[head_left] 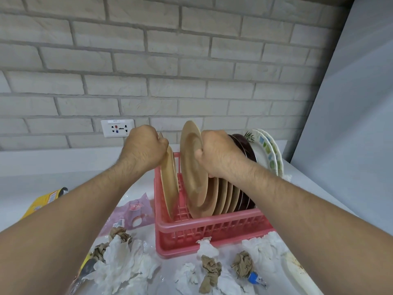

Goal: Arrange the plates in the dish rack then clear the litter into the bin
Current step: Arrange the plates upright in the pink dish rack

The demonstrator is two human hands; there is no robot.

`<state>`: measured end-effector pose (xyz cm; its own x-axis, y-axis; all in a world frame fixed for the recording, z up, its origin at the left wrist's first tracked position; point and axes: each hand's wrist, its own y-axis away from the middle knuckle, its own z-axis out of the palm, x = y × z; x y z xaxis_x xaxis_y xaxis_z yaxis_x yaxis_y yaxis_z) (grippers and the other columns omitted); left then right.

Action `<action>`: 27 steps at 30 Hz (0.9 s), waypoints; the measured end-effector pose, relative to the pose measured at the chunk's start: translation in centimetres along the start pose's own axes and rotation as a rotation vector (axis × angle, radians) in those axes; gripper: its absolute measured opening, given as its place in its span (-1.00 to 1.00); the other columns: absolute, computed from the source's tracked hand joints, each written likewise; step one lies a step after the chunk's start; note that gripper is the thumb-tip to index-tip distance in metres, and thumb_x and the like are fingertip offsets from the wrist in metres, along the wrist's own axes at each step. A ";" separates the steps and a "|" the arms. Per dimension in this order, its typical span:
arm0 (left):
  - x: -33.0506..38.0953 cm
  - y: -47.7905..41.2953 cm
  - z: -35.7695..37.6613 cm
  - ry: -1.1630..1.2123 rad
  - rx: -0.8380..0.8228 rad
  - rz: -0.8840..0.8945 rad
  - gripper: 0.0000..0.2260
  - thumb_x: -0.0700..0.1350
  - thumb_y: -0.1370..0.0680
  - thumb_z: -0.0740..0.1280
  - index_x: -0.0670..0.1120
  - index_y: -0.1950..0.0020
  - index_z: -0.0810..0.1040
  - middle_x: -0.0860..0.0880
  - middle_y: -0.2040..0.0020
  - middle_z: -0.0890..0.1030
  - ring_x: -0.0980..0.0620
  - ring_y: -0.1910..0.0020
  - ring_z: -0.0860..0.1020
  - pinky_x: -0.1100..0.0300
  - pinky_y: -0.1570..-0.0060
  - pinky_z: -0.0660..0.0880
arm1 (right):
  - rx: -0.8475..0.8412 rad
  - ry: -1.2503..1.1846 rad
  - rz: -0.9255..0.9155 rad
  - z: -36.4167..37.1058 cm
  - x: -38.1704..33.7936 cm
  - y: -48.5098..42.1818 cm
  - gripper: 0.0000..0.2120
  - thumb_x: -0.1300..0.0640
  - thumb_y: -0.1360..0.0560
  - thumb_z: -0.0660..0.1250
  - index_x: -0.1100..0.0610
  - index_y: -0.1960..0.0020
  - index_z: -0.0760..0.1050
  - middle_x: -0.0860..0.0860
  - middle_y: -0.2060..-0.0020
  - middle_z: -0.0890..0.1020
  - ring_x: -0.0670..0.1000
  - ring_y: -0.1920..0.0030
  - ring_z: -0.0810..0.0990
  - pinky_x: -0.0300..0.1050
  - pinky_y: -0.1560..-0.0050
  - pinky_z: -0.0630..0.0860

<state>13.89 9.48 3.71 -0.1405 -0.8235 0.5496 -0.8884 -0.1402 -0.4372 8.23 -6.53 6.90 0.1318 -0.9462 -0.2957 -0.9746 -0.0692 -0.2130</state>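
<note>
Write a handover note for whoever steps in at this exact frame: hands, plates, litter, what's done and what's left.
Left hand: gripping the top edge of a tan plate standing at the left end of the pink dish rack.
Right hand: gripping a second tan plate, upright in the rack.
Done: more tan plates, dark plates and patterned plates stand in a row behind it.
Left: seat both held plates. Tissues, brown paper wads and wrappers all lie on the counter; no bin in view.

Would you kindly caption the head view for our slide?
Both hands, left hand and right hand, stand tan plates upright in the pink dish rack.
</note>
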 end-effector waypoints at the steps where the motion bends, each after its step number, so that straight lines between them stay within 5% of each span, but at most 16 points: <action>1: -0.1 0.0 0.1 -0.009 -0.001 0.001 -0.70 -0.09 -0.56 0.21 -0.27 0.24 0.54 -0.17 0.32 0.60 -0.07 0.37 0.53 0.24 0.46 0.38 | -0.008 0.035 -0.003 0.3 -0.1 0.1 -0.94 0.15 -0.56 0.22 0.14 0.03 0.43 0.07 0.27 0.56 0.11 0.23 0.63 -0.07 0.13 0.60; 6: -0.6 0.1 0.6 -0.035 0.005 -0.027 -0.68 -0.08 -0.57 0.21 -0.27 0.25 0.55 -0.14 0.36 0.56 -0.03 0.42 0.50 0.26 0.47 0.32 | -0.014 0.166 -0.060 2.2 -0.4 0.5 -0.83 0.08 -0.58 0.21 0.17 -0.05 0.46 0.10 0.07 0.57 0.10 -0.02 0.54 -0.09 -0.03 0.44; 9: -1.1 0.1 0.8 -0.039 0.001 -0.043 -0.67 -0.06 -0.58 0.20 -0.26 0.25 0.55 -0.13 0.37 0.56 -0.04 0.42 0.51 0.26 0.46 0.36 | -0.092 0.039 -0.072 3.3 -0.6 0.7 -0.84 0.20 -0.58 0.22 0.25 -0.10 0.47 0.22 -0.05 0.55 0.21 -0.07 0.54 -0.09 0.13 0.35; 15: -1.4 0.1 0.8 -0.041 -0.006 -0.052 -0.67 -0.06 -0.58 0.19 -0.26 0.23 0.55 -0.15 0.32 0.58 -0.05 0.38 0.52 0.26 0.47 0.33 | -0.132 -0.073 0.042 3.6 -0.1 0.6 -0.50 0.32 -0.52 0.29 0.14 -0.39 0.19 0.11 0.02 0.50 0.07 0.18 0.58 -0.13 0.33 0.52; 18: -1.2 0.2 0.9 -0.017 -0.010 -0.056 -0.68 -0.06 -0.58 0.20 -0.25 0.22 0.55 -0.14 0.31 0.59 -0.03 0.38 0.52 0.27 0.47 0.33 | -0.151 0.098 0.030 3.2 0.2 0.6 -0.51 0.28 -0.55 0.26 0.25 -0.42 0.19 0.09 0.16 0.45 0.02 0.29 0.50 -0.18 0.42 0.36; 22: -0.4 0.6 1.1 0.015 -0.038 -0.048 -0.68 -0.09 -0.55 0.22 -0.29 0.26 0.55 -0.18 0.32 0.60 -0.11 0.35 0.57 0.22 0.43 0.44 | -0.107 0.152 -0.073 2.4 0.3 0.5 -0.76 0.24 -0.58 0.22 0.26 -0.23 0.43 0.18 -0.08 0.53 0.18 -0.13 0.53 -0.10 0.07 0.37; 27: 1.1 1.5 1.9 0.099 -0.098 -0.056 -0.69 -0.10 -0.51 0.25 -0.31 0.32 0.53 -0.19 0.43 0.56 -0.13 0.45 0.54 0.07 0.37 0.57 | -0.011 0.185 -0.103 2.4 0.6 0.2 -0.75 0.13 -0.56 0.20 0.15 -0.22 0.41 0.06 -0.18 0.49 0.07 -0.26 0.40 -0.08 -0.33 0.32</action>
<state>13.19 7.35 2.30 -0.1274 -0.7567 0.6413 -0.9339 -0.1262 -0.3344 8.51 -6.37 4.43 0.1965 -0.9758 -0.0964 -0.9598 -0.1713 -0.2224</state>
